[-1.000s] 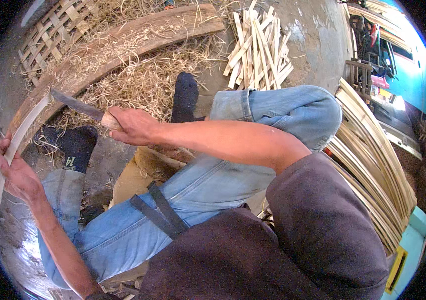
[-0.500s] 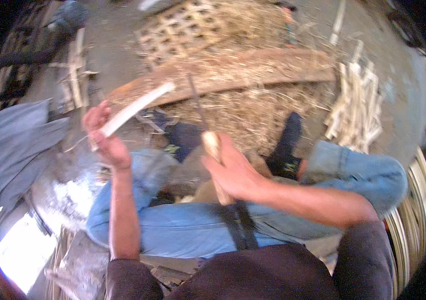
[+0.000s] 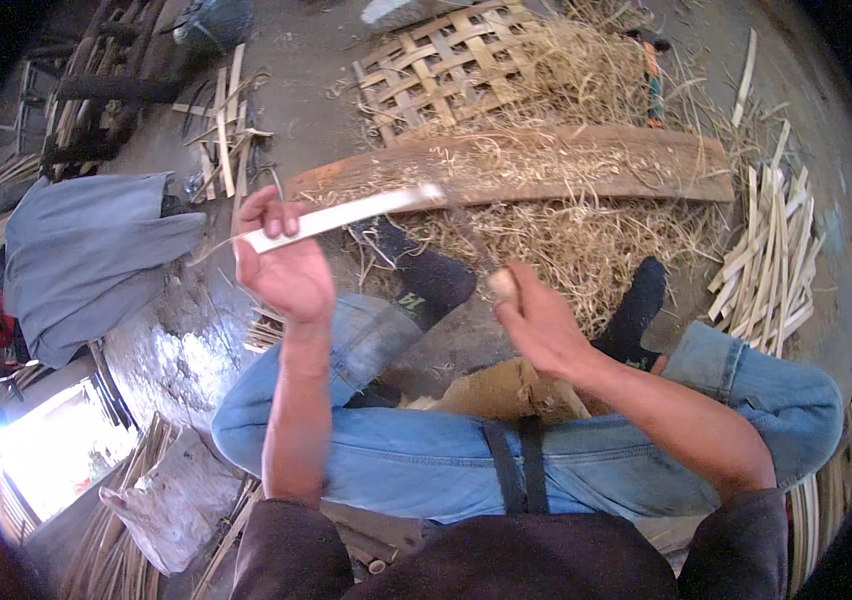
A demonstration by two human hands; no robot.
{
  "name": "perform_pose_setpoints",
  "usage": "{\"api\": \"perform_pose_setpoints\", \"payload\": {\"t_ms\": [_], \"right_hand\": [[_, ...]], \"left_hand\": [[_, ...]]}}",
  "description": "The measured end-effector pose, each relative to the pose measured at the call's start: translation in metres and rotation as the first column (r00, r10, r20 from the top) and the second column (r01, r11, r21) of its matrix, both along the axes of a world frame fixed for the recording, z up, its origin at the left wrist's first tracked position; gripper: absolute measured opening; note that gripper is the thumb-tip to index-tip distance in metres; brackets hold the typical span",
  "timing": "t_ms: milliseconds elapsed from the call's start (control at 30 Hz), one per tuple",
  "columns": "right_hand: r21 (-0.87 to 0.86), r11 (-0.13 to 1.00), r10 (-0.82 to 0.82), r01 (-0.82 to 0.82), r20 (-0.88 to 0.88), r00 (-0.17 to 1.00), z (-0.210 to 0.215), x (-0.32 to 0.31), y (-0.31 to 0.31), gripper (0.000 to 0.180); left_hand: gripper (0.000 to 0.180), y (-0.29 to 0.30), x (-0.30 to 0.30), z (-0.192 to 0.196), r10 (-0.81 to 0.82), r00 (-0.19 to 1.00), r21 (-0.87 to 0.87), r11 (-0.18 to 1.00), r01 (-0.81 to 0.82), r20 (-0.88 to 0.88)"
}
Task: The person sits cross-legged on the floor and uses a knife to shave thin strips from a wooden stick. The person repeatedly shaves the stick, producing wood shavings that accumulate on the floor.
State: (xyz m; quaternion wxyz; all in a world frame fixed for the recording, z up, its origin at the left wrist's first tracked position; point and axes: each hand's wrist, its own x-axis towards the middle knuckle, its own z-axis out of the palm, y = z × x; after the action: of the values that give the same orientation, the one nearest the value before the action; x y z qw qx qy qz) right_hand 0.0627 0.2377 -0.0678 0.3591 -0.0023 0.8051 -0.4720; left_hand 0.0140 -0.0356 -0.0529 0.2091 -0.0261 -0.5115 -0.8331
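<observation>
My left hand (image 3: pixel 294 280) is turned palm up, its fingers curled over a flat, pale bamboo strip (image 3: pixel 346 215). The strip points right and slightly away from me. In my closed right hand (image 3: pixel 554 330) is a knife with a pale wooden handle (image 3: pixel 504 287). Its narrow dark blade (image 3: pixel 474 236) slants up and left toward the strip's far end. That end is blurred, and I cannot tell whether blade and strip touch. A thin curl trails from the strip's near end beside my left hand.
A wooden plank (image 3: pixel 686 168) strewn with shavings (image 3: pixel 566 235) lies beyond my feet, a woven bamboo panel (image 3: pixel 436 75) behind it. At the right sits a pile of bamboo strips (image 3: pixel 768 255); at the left, a grey cloth (image 3: pixel 96 260) and a crumpled pale sack (image 3: pixel 171 500).
The strip has swung lower, closer to level. The knife, earlier upright and apart from it, now tilts left with its blade near the strip's far end. The whole view has shifted.
</observation>
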Motion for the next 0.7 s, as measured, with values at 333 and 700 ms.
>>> {"api": "perform_pose_setpoints", "payload": {"t_ms": [333, 700], "right_hand": [[-0.089, 0.994, 0.049, -0.067, -0.189, 0.981, -0.033, -0.005, -0.038, 0.044], [-0.281, 0.933, 0.164, -0.223, -0.221, 0.962, -0.005, -0.003, -0.064, 0.040]], "left_hand": [[0.025, 0.005, 0.001, 0.022, 0.197, 0.979, 0.064, 0.978, -0.199, 0.049], [0.041, 0.018, 0.009, 0.016, 0.072, 0.993, -0.127, 0.988, -0.083, -0.089]]}}
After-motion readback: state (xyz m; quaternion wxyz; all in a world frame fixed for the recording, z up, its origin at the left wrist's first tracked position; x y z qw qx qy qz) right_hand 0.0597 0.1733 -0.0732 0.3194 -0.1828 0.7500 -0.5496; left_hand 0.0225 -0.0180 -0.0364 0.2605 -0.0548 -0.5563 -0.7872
